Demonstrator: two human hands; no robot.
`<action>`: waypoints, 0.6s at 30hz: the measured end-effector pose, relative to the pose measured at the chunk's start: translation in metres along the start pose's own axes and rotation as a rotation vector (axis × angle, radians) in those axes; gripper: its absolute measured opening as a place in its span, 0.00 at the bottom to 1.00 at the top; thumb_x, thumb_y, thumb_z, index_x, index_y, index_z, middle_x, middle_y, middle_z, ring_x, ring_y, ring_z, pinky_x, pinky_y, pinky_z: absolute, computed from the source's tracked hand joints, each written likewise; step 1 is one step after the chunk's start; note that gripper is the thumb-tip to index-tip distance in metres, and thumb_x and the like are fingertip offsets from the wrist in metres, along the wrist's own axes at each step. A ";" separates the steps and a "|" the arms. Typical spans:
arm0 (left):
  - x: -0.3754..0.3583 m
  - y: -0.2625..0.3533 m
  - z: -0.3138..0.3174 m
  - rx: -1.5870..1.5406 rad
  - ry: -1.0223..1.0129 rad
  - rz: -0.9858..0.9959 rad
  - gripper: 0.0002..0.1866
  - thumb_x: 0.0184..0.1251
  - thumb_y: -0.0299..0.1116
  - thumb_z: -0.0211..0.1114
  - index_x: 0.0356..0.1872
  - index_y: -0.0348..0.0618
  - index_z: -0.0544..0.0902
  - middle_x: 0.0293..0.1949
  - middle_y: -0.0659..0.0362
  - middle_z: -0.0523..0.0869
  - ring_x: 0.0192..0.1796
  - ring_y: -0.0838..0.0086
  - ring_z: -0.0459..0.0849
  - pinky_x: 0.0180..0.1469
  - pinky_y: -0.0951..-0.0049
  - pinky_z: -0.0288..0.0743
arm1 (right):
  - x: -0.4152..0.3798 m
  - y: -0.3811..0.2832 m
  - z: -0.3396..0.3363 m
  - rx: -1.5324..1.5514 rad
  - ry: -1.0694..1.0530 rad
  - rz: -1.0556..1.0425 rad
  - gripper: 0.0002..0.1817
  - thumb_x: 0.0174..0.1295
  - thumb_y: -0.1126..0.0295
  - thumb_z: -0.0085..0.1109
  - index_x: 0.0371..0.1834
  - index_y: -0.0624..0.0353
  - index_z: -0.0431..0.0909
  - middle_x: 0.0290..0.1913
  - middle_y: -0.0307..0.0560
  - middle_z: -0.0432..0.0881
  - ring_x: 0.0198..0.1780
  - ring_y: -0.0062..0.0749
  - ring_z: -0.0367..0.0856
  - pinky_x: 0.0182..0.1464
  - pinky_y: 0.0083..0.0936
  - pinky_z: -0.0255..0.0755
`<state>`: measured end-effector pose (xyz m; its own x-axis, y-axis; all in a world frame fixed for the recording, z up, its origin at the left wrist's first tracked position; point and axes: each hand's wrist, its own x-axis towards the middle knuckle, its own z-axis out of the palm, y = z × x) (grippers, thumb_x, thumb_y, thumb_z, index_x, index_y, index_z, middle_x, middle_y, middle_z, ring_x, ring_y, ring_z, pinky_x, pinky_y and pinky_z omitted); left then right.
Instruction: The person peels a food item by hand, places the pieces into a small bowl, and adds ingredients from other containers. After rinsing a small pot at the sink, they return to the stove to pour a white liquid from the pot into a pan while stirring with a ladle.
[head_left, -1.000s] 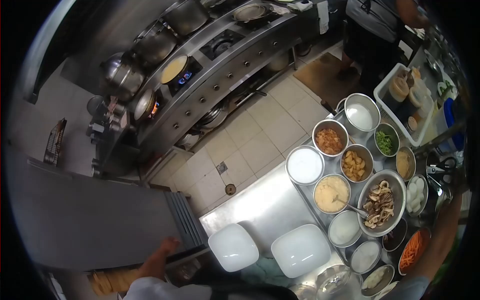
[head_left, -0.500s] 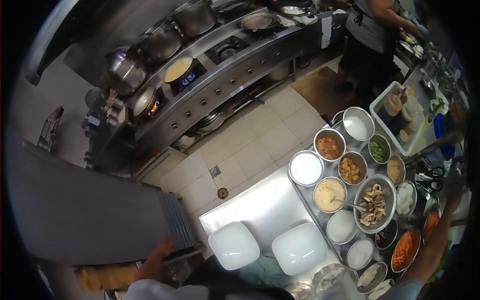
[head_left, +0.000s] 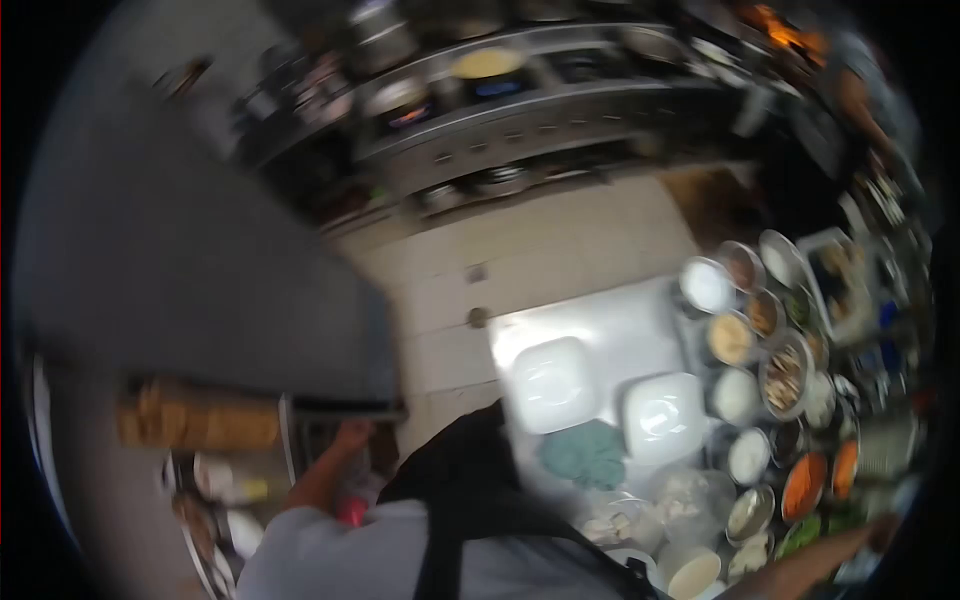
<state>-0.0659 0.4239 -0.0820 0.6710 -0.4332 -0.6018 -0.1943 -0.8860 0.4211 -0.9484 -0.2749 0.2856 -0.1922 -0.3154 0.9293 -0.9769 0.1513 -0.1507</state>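
Motion blurs the view. My left hand [head_left: 352, 436] is low on the left, by the dark frame [head_left: 345, 411] at the base of a large grey unit; its fingers are smeared. At the far lower right, my right hand [head_left: 880, 532] is stretched out past the ingredient bowls, near some leafy greens [head_left: 800, 536], its fingers also smeared. Two white square bowls, a left bowl [head_left: 553, 385] and a right bowl [head_left: 664, 419], stand on the steel table [head_left: 610, 325]. A bluish-green cloth [head_left: 583, 453] lies close to them.
Several metal bowls hold ingredients, among them sliced mushrooms [head_left: 784, 377] and shredded carrot [head_left: 804, 488]. Across the tiled floor [head_left: 570, 235] runs a stove [head_left: 520, 115] with a yellow-filled pan [head_left: 488, 64] over a flame. Another person [head_left: 850, 100] stands beside tall flames [head_left: 785, 32].
My view has swung left and down, so the table sits farther right. My right hand has left the scissors' area and moved nearer my body. Flames now show by the other person.
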 end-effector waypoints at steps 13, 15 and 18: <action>-0.172 0.061 0.056 -0.494 0.498 0.284 0.11 0.59 0.32 0.66 0.41 0.40 0.80 0.42 0.52 0.80 0.43 0.61 0.82 0.47 0.65 0.76 | -0.017 -0.357 -0.147 1.036 -0.045 -0.184 0.20 0.61 0.65 0.47 0.56 0.60 0.73 0.49 0.45 0.79 0.49 0.37 0.76 0.52 0.30 0.70; -0.196 0.059 0.052 -0.558 0.515 0.257 0.12 0.59 0.32 0.66 0.42 0.40 0.80 0.42 0.52 0.79 0.43 0.62 0.82 0.46 0.66 0.76 | -0.039 -0.418 -0.174 1.222 -0.158 -0.208 0.20 0.60 0.65 0.48 0.55 0.60 0.73 0.48 0.44 0.78 0.49 0.35 0.76 0.52 0.29 0.70; -0.243 0.040 0.050 -0.632 0.559 0.238 0.12 0.61 0.32 0.66 0.44 0.41 0.79 0.43 0.53 0.79 0.43 0.64 0.81 0.45 0.68 0.76 | -0.106 -0.505 -0.223 1.521 -0.515 -0.226 0.20 0.59 0.66 0.48 0.54 0.60 0.74 0.48 0.43 0.78 0.48 0.33 0.76 0.51 0.27 0.70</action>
<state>-0.2724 0.4857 0.0473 0.9477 -0.3035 -0.0990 -0.0522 -0.4533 0.8898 -0.4136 -0.1095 0.3387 0.2571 -0.5127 0.8192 -0.1117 -0.8578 -0.5018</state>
